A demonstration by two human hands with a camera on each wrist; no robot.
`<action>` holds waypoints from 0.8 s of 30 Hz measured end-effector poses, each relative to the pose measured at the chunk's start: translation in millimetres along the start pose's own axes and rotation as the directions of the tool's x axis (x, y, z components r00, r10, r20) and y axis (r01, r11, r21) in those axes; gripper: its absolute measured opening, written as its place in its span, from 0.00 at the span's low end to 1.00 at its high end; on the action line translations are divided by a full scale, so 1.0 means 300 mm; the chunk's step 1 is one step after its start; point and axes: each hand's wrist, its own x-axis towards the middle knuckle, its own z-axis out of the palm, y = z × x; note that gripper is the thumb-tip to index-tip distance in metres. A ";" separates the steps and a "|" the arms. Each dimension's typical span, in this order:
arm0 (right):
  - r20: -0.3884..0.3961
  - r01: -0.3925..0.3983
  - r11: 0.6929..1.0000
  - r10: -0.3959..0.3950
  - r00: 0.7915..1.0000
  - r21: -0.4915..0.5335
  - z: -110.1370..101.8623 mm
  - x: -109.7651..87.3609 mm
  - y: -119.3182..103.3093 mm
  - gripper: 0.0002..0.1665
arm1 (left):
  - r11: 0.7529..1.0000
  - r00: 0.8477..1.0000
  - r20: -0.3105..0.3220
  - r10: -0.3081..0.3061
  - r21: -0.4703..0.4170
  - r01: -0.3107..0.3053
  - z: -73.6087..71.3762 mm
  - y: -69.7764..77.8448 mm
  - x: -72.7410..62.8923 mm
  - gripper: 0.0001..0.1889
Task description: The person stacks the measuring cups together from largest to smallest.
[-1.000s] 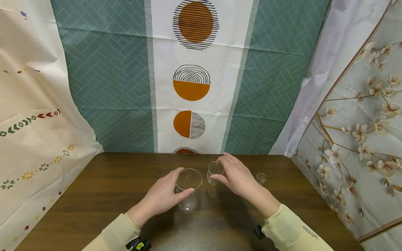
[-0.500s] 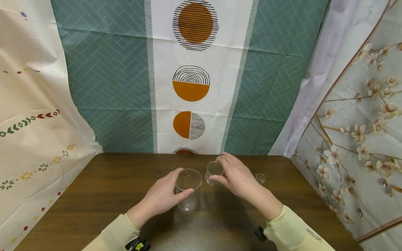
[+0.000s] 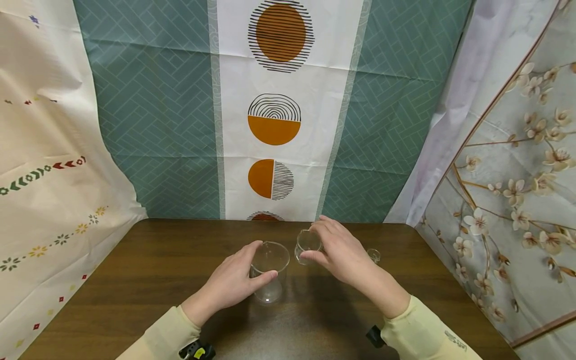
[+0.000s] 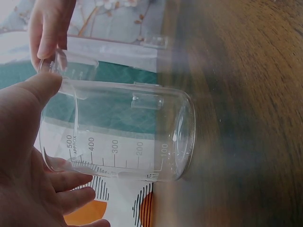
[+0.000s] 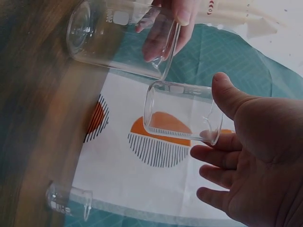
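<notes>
A large clear glass beaker (image 3: 270,280), marked up to 500, stands upright on the table. My left hand (image 3: 231,277) grips it near the rim, thumb on the near side; its scale shows in the left wrist view. To the right, my right hand (image 3: 339,250) pinches a smaller glass beaker (image 3: 308,247) by its upper part between thumb and fingers. That beaker is held off the table, beside and a little above the large one's rim, apart from it in the head view. Both beakers look clear, with no visible contents.
The smallest beaker (image 3: 373,255) stands on the brown wooden table (image 3: 180,240), partly hidden behind the right forearm; the right wrist view shows this smallest beaker (image 5: 71,201) too. Patterned cloths hang at the back (image 3: 157,125) and both sides.
The beaker in my right hand has risen very slightly, and the right forearm has shifted a little to the right. My left hand and the large beaker stay put.
</notes>
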 end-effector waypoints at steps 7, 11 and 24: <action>-0.014 0.012 1.000 -0.012 1.000 0.007 -0.019 0.009 -0.009 0.36 | 1.000 1.000 0.005 -0.003 -0.005 0.003 0.001 0.002 0.000 0.49; -0.019 0.023 1.000 -0.023 1.000 0.002 -0.028 0.015 -0.012 0.37 | 1.000 1.000 0.012 -0.003 -0.009 0.003 0.002 0.005 -0.001 0.49; -0.044 0.041 0.999 -0.042 0.998 -0.002 -0.071 0.036 -0.029 0.37 | 1.000 1.000 0.006 -0.005 -0.009 0.005 0.002 0.009 -0.004 0.49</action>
